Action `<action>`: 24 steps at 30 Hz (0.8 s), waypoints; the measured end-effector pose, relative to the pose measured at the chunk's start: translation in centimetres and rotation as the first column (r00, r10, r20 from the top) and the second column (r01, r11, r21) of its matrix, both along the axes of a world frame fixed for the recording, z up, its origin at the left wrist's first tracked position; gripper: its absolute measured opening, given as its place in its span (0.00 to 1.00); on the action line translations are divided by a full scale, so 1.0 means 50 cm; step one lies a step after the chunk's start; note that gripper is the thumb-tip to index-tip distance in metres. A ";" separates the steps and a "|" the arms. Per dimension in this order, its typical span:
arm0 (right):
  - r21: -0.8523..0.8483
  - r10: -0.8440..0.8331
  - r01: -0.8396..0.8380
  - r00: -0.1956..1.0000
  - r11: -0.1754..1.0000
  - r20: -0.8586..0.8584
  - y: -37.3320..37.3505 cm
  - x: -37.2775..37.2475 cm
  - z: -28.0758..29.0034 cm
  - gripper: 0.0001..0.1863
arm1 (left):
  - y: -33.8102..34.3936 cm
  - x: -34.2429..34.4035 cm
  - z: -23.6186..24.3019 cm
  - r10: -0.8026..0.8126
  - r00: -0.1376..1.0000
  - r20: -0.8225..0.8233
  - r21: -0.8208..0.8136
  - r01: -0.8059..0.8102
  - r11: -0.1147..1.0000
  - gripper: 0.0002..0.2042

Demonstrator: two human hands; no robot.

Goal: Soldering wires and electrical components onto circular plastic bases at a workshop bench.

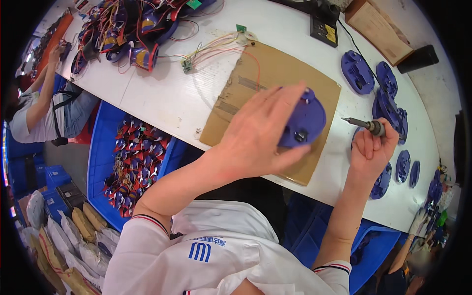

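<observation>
White shirt (236, 241) cloth lies nearest the camera, with two bare forearms reaching from it over the white table (177, 101). Under the left hand (255, 132), one purple shell (312, 120) is over the brown cardboard (290, 64). The left hand's thumb and fingers stand apart across the shell, perhaps to steady it; blur hides whether they grip, and whether the shell rests flat cannot be told. The cardboard probably shields the work from the hard tabletop. The right hand (371, 147) has its fingers curled round the handle of a pointed tool (358, 122); its tip points left toward the shell but stays clear of it, which seems to leave the left hand room.

Counted, there is one cardboard sheet and one tool. Two small green circuit boards, an upper board (241, 28) and a lower board (187, 65), lie among loose wires beyond the cardboard, probably set aside within reach. At least eight spare purple pieces (357, 72) lie to the right, some overlapping; two are small ovals. The wired heap (142, 24) at far left and the red-and-white parts (137, 162) in the blue bin (101, 142) are too tangled to count.
</observation>
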State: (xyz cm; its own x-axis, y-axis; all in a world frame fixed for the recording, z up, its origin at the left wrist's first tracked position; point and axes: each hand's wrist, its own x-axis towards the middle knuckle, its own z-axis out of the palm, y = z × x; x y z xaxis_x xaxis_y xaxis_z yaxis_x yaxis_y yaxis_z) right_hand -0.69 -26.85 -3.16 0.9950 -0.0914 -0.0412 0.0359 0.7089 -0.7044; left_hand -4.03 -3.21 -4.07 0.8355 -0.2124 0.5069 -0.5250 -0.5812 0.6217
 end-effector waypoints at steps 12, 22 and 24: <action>0.011 0.007 -0.006 0.999 1.000 -0.046 0.029 0.006 -0.018 0.09 | 0.215 0.054 0.015 0.663 0.705 0.250 -0.110 -0.660 0.743 0.09; -0.053 -0.009 0.006 0.998 0.999 -0.064 0.027 0.008 -0.029 0.09 | 0.389 0.119 -0.074 0.844 0.520 -0.135 -0.172 -0.851 0.496 0.29; -0.053 -0.042 0.037 0.995 0.998 -0.091 0.023 0.009 -0.034 0.09 | 0.374 0.103 -0.071 0.838 0.529 -0.131 -0.306 -0.826 0.473 0.29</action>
State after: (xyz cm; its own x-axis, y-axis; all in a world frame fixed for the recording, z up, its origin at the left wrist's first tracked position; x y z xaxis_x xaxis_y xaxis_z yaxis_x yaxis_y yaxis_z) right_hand -0.24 -25.68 -4.84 0.9828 -0.1347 -0.1262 -0.0032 0.6713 -0.7412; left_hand 1.10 15.49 -7.60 0.5190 0.7369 0.4331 0.0819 -0.5472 0.8330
